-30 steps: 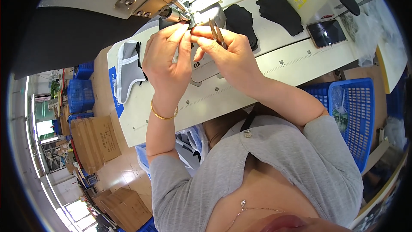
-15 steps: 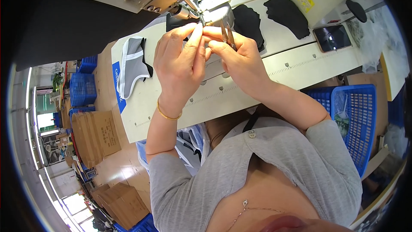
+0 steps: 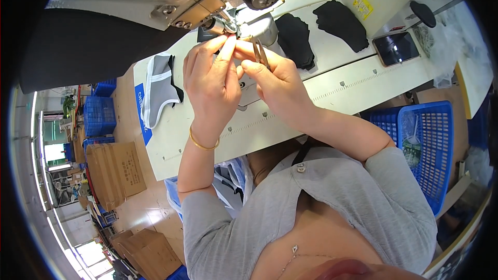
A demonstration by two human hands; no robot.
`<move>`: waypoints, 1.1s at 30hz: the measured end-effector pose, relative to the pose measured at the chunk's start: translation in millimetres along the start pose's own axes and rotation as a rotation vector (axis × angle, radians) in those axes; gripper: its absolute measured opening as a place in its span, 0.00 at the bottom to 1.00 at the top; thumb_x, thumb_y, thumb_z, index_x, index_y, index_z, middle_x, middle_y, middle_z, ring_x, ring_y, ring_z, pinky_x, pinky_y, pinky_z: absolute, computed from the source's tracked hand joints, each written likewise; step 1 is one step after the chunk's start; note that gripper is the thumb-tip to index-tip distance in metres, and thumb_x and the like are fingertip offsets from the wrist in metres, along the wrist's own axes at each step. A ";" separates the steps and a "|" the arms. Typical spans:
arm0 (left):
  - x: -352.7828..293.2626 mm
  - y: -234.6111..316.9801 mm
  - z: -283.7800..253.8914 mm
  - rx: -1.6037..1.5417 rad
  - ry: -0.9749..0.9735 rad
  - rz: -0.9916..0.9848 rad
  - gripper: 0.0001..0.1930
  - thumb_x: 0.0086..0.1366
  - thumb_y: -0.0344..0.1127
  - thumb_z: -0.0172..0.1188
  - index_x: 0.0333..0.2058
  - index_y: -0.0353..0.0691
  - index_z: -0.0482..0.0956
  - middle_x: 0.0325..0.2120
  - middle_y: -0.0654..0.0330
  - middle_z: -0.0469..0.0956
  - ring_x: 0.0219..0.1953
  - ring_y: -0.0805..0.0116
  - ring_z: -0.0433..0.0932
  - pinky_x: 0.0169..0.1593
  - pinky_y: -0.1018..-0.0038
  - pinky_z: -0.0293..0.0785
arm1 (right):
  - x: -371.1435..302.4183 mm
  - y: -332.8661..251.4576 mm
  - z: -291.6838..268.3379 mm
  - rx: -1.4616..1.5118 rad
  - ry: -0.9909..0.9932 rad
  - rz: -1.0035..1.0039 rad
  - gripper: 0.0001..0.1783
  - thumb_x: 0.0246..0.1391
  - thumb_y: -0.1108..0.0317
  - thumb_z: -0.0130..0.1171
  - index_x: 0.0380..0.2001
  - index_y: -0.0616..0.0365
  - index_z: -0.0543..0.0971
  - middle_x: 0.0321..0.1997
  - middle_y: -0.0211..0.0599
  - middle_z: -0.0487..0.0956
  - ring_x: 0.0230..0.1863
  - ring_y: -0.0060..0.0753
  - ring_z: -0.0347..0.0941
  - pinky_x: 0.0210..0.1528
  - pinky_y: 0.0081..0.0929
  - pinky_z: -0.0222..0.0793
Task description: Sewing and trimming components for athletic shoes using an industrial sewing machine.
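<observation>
My left hand (image 3: 211, 80) is raised in front of the sewing machine (image 3: 194, 13), thumb and fingertips pinched together just below the needle area. Whatever lies in that pinch is too small and hidden to make out. Close beside it, my right hand (image 3: 277, 80) grips a pair of small metal scissors (image 3: 261, 54), their blades pointing up toward the machine. The right fingertips meet the left ones at the lit sewing spot. To the left of my hands, a grey piece of fabric with white edging and a black part (image 3: 160, 91) lies on the white worktable (image 3: 306, 103).
Two black fabric stacks (image 3: 294, 41) (image 3: 341, 25) lie right of the machine, with a phone (image 3: 396, 48) farther right. A blue basket (image 3: 428, 150) stands below the table's right side. Cardboard boxes (image 3: 116, 168) and blue crates (image 3: 99, 114) are on the floor at left.
The whole view has shifted slightly, so the machine and table appear a little lower and farther left. Both hands keep nearly the same pose at the needle area, scissors still in the right.
</observation>
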State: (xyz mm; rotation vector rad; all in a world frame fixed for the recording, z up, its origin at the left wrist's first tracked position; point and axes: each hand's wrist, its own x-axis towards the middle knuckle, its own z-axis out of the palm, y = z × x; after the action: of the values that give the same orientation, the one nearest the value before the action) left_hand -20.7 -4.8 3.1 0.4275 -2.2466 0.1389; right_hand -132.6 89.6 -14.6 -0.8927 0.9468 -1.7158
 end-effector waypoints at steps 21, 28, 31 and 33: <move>-2.1 -6.1 0.4 0.006 -0.013 0.004 0.19 0.52 0.14 0.56 0.43 0.35 0.82 0.40 0.58 0.79 0.39 0.61 0.77 0.44 0.71 0.73 | -1.0 -3.6 3.5 -0.027 -0.009 -0.049 0.21 0.62 0.71 0.44 0.57 0.63 0.72 0.35 0.25 0.75 0.34 0.13 0.64 0.36 0.16 0.63; -8.4 -6.0 7.0 -0.037 0.047 -0.042 0.18 0.55 0.15 0.57 0.44 0.34 0.81 0.41 0.57 0.79 0.40 0.63 0.78 0.45 0.72 0.74 | -1.1 -4.7 0.8 -0.035 -0.019 0.041 0.21 0.62 0.70 0.44 0.56 0.62 0.73 0.35 0.27 0.77 0.32 0.13 0.66 0.31 0.16 0.64; -19.5 -7.6 16.8 -0.047 0.161 -0.039 0.20 0.56 0.18 0.58 0.49 0.31 0.77 0.45 0.53 0.76 0.46 0.59 0.76 0.50 0.69 0.72 | -1.1 5.0 -1.7 -0.066 0.046 -0.093 0.19 0.64 0.68 0.44 0.54 0.61 0.75 0.36 0.28 0.78 0.30 0.12 0.67 0.25 0.14 0.62; -29.2 -9.3 24.9 -0.044 0.227 -0.053 0.22 0.56 0.20 0.59 0.52 0.29 0.75 0.48 0.50 0.74 0.50 0.56 0.74 0.54 0.67 0.70 | -7.5 4.6 -10.8 -0.064 0.045 -0.023 0.17 0.66 0.65 0.45 0.51 0.61 0.76 0.40 0.30 0.79 0.32 0.13 0.70 0.29 0.14 0.65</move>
State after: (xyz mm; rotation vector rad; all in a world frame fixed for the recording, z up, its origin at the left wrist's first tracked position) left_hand -17.8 -12.0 -35.6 0.4257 -2.0100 0.1046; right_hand -138.2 97.7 -24.4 -0.9126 1.0295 -1.7395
